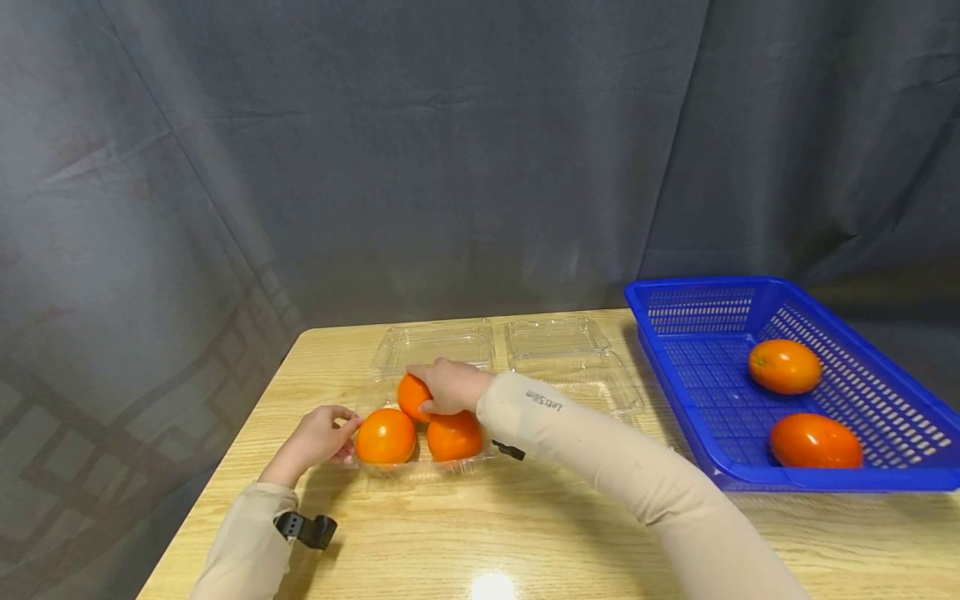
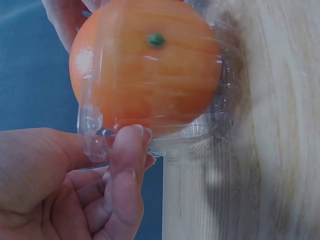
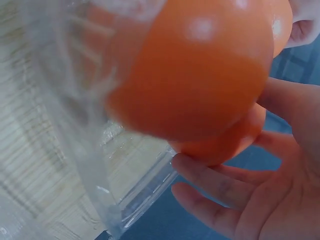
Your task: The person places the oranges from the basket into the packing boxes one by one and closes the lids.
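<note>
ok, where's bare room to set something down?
Table: the front, between the sleeves, and the back-left corner, left of the empty trays. Basket: floor left of its oranges. Crowded: the filled tray, where the left hand pinches the edge and the right hand grips an orange.

We see vivid orange and blue over pale grain.
In the right grip (image 1: 452,386) we find a plain orange fruit (image 1: 413,398); the second fruit (image 1: 386,436), beside the left grip (image 1: 322,435), is orange with a green stem spot (image 2: 156,39). Below the grips, we note the worktop (image 1: 420,542) in yellowish-tan wood grain; behind them, beige sleeves (image 1: 243,542), the right one dark-lettered; beyond, a dark grey curtain (image 1: 480,183). Right of the right grip, the basket (image 1: 840,478) is blue, lattice-patterned.
</note>
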`<state>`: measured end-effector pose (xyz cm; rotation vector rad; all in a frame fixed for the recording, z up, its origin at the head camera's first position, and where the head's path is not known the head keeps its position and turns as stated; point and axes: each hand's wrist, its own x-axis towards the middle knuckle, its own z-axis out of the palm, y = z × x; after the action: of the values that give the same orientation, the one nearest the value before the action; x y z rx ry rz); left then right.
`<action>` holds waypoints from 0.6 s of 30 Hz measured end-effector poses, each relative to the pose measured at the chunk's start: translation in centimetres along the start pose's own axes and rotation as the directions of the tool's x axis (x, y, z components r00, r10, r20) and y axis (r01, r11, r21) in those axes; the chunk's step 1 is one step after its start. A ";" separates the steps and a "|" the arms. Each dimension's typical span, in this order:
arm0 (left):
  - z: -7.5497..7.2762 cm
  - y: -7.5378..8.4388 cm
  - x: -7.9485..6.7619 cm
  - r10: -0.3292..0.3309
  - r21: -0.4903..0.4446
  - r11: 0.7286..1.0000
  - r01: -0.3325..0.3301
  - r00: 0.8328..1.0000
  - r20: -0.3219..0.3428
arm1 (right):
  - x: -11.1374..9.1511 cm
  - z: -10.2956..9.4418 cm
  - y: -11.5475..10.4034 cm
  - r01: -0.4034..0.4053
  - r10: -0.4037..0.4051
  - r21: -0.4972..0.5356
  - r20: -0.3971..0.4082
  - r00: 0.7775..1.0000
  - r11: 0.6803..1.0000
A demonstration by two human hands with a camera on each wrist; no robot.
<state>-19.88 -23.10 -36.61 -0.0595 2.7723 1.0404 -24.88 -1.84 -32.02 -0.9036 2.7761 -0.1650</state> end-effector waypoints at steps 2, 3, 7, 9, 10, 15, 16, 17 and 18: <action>0.0 0.0 0.1 -0.010 0.000 1.000 0.010 1.000 -0.001 | 0.0 0.1 0.0 0.002 -0.002 -0.008 0.012 1.000 1.000; 0.1 0.0 0.1 -0.015 0.001 1.000 0.015 1.000 0.000 | 0.0 0.1 0.1 0.003 -0.003 -0.010 0.017 1.000 1.000; 0.1 0.0 0.1 -0.029 -0.008 1.000 0.029 1.000 0.003 | 0.0 0.3 0.1 0.007 -0.006 -0.021 0.021 1.000 1.000; 0.1 0.0 0.1 -0.032 -0.016 0.999 0.032 0.999 0.008 | 0.0 0.4 0.2 0.012 -0.012 -0.025 0.014 1.000 1.000; 0.0 0.0 0.1 -0.033 -0.020 0.999 0.033 0.999 0.010 | 0.0 0.5 0.2 0.014 -0.013 -0.028 0.011 1.000 1.000; -0.2 0.2 -0.1 -0.021 -0.016 1.000 0.021 1.000 0.023 | 0.1 0.6 0.2 0.009 -0.008 -0.029 0.009 1.000 1.000; -0.2 0.2 -0.1 -0.014 -0.010 1.000 0.014 1.000 0.026 | 0.1 0.6 0.2 0.001 -0.001 -0.023 0.014 1.000 1.000; -0.3 0.2 -0.1 -0.006 -0.003 1.000 0.006 1.000 0.030 | 0.1 0.6 0.2 -0.007 0.008 -0.014 0.018 1.000 1.000; -0.4 0.2 -0.1 0.003 0.005 1.000 -0.003 0.999 0.035 | 0.1 0.5 0.2 -0.018 0.018 -0.006 0.021 1.000 1.000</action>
<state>-19.85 -23.20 -36.11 -0.0358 2.7445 1.0255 -24.92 -1.74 -32.59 -0.8766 2.7656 -0.1436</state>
